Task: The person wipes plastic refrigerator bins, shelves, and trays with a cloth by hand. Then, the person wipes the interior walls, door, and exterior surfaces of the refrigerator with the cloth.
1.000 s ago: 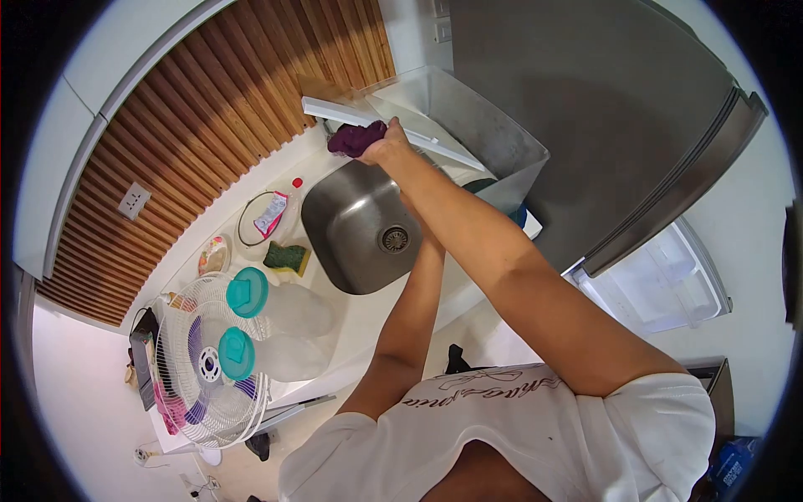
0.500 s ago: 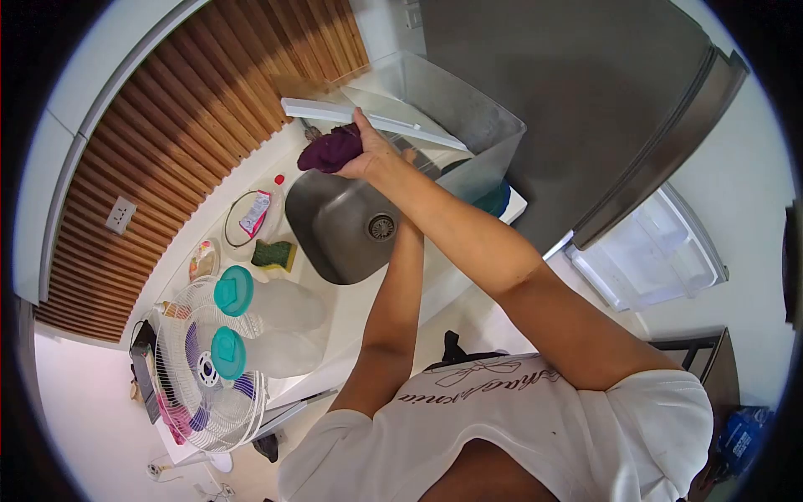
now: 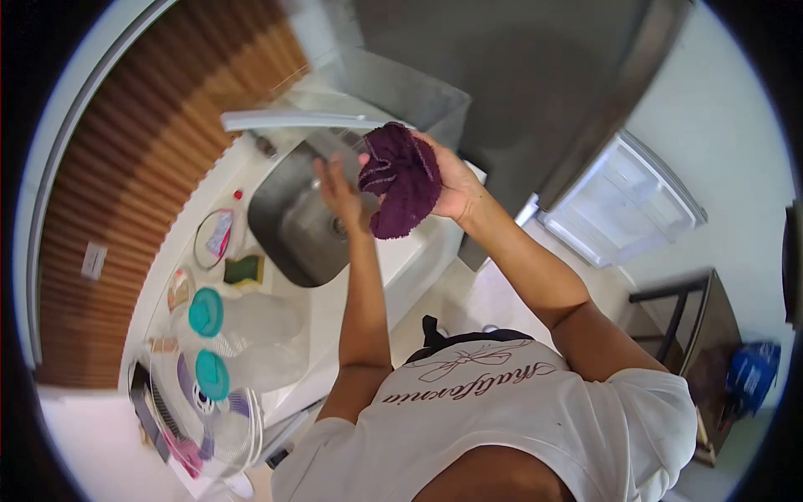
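Counter (image 3: 326, 303) against slatted wood wall (image 3: 125, 192), steel sink (image 3: 288, 217) set in; right hand (image 3: 454, 182) gripped bunched purple cloth (image 3: 406, 180) near the sink, left hand (image 3: 337, 194) blurred, loosely spread, seemingly holding nothing. Step looked like cloth handling; moving it called for gathering drooping folds. Clear plastic bin (image 3: 447, 105) beyond, contents unclear; teal-lidded bottles (image 3: 263, 361), fill unclear

The place is looking like a home kitchen: a steel sink (image 3: 288, 238) is sitting in a white bench (image 3: 393, 255), a green-and-yellow sponge (image 3: 244, 269) is lying beside it, and teal-lidded bottles (image 3: 263, 318) are standing towards the bench's left end. A grey refrigerator (image 3: 502, 75) is towering past the right end, and slatted wood panelling (image 3: 134, 192) is lining the back edge.
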A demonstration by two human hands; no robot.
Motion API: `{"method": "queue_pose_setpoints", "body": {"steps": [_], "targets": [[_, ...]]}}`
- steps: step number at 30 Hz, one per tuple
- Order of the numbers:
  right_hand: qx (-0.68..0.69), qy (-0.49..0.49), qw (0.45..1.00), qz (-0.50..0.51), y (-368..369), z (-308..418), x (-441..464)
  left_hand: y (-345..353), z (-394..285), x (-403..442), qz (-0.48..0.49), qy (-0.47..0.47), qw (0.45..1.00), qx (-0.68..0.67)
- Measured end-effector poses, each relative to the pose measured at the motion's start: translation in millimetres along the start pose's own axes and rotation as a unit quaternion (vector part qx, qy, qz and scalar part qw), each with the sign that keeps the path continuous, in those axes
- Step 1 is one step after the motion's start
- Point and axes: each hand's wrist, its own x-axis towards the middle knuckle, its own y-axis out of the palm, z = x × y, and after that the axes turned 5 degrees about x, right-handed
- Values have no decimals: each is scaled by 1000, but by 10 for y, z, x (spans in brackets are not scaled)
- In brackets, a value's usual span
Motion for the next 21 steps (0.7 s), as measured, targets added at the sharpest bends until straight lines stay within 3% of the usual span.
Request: {"method": "queue_pose_setpoints", "body": {"steps": [1, 4, 6, 7, 9, 11, 12, 14, 16, 20, 21], "targets": [[-13, -18, 1000, 11, -28, 45, -114, -9, -352, 0, -30, -99, 995, -14], [-78, -93, 993, 12, -28, 129, -491, -140, -670, -217, -59, -166, 967, -184], [-140, -117, 977, -107, 23, 73, -695, -138, -908, -293, -101, -142, 975, -141], [-256, -178, 926, -212, 102, -21, -791, -100, -1100, -359, -112, -118, 980, -110], [-407, -121, 881, -210, 59, -142, -935, -71, -1288, -494, -110, -98, 986, -80], [-515, -112, 829, -187, -210, -229, -1033, 0, -1400, -702, -148, 38, 988, -35], [-552, -112, 810, -166, -262, -259, -1112, 36, -1472, -834, -139, 34, 989, -41], [-550, -130, 798, -208, -395, -270, -1296, 117, -1645, -1132, -42, -11, 998, -34], [-519, -158, 796, -268, -555, -217, -1499, 226, -1719, -1428, 72, 17, 997, 33], [-439, -267, 807, -291, -529, -31, -2160, 569, -1779, -2045, 341, -91, 932, -87], [-438, -269, 807, -291, -507, 12, -2365, 688, -1832, -2202, 359, -107, 921, -104]]}}
